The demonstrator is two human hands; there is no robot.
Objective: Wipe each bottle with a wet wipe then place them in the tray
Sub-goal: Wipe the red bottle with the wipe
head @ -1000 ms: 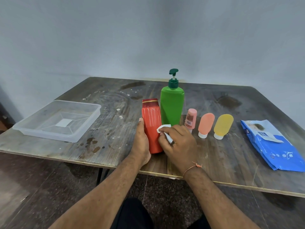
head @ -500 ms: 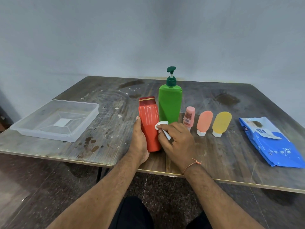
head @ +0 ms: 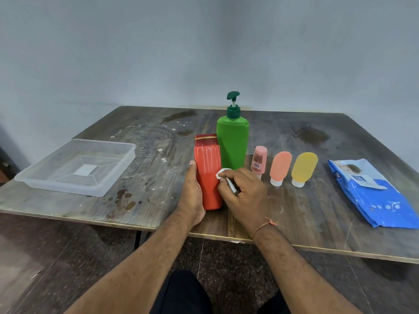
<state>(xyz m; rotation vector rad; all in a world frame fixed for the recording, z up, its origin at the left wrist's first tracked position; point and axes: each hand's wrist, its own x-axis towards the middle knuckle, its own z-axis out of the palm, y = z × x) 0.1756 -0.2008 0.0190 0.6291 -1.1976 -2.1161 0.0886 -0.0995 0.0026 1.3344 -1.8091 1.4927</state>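
red bottle: the red bottle is the one in play, standing upright near the front edge of the table, just in front of the green pump bottle and overlapping it from this angle, so I can't tell if they touch

left hand: the left hand is wrapped round the bottle's left side low down, thumb up along the edge, steadying it

right hand: the right hand has its fingers bunched on a scrunched wet wipe, pressed against the bottle's right side about halfway up

tray: the clear tray sits well apart on the left, nothing in it that I can see, so I'd say this is the first bottle and none are done yet

tipping risk: the tall bottle is held only near the base, and a hard sideways rub could rock it back into the pump bottle, which looks top heavy

slip risk: a wet plastic surface gets slick, so lifting it over to the tray right after wiping could let it slide in the hand

neighbours: the small pink tube, the peach bottle and the yellow bottle stand on their caps just right of the wiping hand, and an elbow swing could knock them down like skittles

missed spots: the back and the red cap look out of the wipe's reach unless the bottle gets turned

wipes pack: the blue wipes pack is far right, flap looks open, so they may dry out
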